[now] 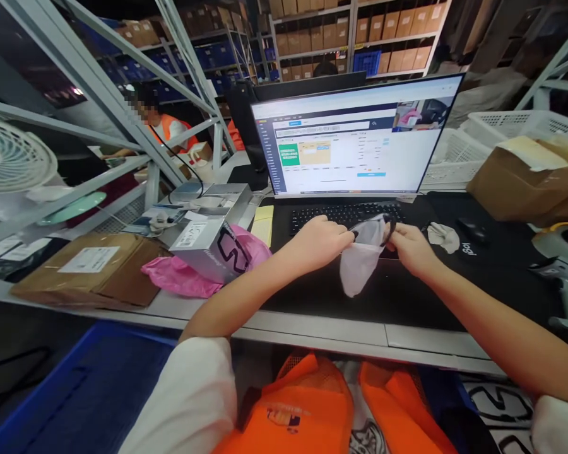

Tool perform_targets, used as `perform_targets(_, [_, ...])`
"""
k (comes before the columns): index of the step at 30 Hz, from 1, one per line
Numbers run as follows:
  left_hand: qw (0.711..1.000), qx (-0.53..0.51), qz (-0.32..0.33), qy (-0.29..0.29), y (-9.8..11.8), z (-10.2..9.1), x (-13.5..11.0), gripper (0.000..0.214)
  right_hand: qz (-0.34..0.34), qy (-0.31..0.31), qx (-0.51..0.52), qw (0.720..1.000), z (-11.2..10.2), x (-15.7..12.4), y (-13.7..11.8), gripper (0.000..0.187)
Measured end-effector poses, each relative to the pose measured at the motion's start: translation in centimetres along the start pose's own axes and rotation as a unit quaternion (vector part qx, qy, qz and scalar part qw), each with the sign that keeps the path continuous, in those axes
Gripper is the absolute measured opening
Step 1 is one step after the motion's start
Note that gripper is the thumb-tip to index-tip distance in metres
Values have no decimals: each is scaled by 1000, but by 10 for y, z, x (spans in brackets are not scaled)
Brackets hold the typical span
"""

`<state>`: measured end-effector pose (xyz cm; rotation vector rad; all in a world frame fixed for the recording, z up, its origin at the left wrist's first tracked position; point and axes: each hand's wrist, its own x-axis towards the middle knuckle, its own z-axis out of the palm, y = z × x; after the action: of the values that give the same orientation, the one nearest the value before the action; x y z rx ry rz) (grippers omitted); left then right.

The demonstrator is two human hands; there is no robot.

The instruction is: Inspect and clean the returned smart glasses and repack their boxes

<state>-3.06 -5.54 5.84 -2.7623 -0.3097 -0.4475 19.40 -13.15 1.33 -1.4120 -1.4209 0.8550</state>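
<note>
A small, thin white pouch (360, 268) hangs over the black desk mat in front of the keyboard, its rounded bottom pointing down. My left hand (322, 241) is closed on the pouch's left upper edge. On the other side my right hand (411, 247) pinches its upper right edge, where a dark loop shows by the fingertips. I cannot tell whether that dark part is a cord or an item inside. Left of my left forearm, a grey product box (211, 249) with a black printed mark lies on pink plastic wrapping (184, 276).
Behind my hands stand a black keyboard (345, 214) and a lit monitor (345, 142). A taped carton (88, 268) sits at left, an opened carton (520, 180) at right. A crumpled white scrap (443, 237) lies near the mouse (473, 229). One person in an orange vest (173, 129) sits beyond the frame.
</note>
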Motion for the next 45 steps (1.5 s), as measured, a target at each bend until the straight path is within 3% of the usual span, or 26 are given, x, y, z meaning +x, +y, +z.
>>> perform_targets(3, [1000,11,-10,-3,-4,-9,-10,27,-23,-1,-27,999,4,6,-9,44])
perform_targets(6, [1000,5,-26,-2,-5,-15,-18,28,-27,-39,-59,997,4,10,-14,41])
perform_targets(11, [993,-97,-59,-15,-9,-14,-22,27,-20,-85,-63,994,-6,19,-18,43])
perform_targets(15, [984,-157,-80,-3,-17,-10,-22,26,-43,-37,-32,998,-13,19,-20,48])
perform_targets(18, [973,-207,-88,54,-20,-5,-20,23,-89,-20,11,996,-17,14,-9,46])
perform_targets(21, [935,-291,-110,172,-16,5,-13,26,-160,49,77,983,-16,6,10,46])
perform_targets(24, [886,-376,-102,250,-1,22,4,30,-158,7,37,987,-8,-5,27,79])
perform_targets(26, [874,-416,-39,248,13,36,19,32,-139,-42,9,989,-1,-13,32,87])
perform_targets(30, [846,-480,65,223,35,63,50,28,-117,-34,42,992,4,-23,34,60])
perform_targets(32, [818,-524,57,229,39,75,60,24,-92,-27,64,993,-1,-27,37,52])
perform_targets(35, [781,-577,-25,237,33,89,71,24,-65,-25,66,995,-20,-37,44,44])
perform_targets(37, [800,-553,-83,220,26,95,76,22,-46,4,67,997,-42,-44,49,42])
perform_targets(41, [911,-383,-100,117,22,97,94,22,41,109,54,992,-94,-52,59,45])
perform_targets(43, [950,-296,-89,48,27,97,110,30,73,121,-14,990,-112,-49,65,51])
perform_targets(45, [970,-231,-80,-5,34,99,128,30,86,102,-98,986,-120,-44,70,56])
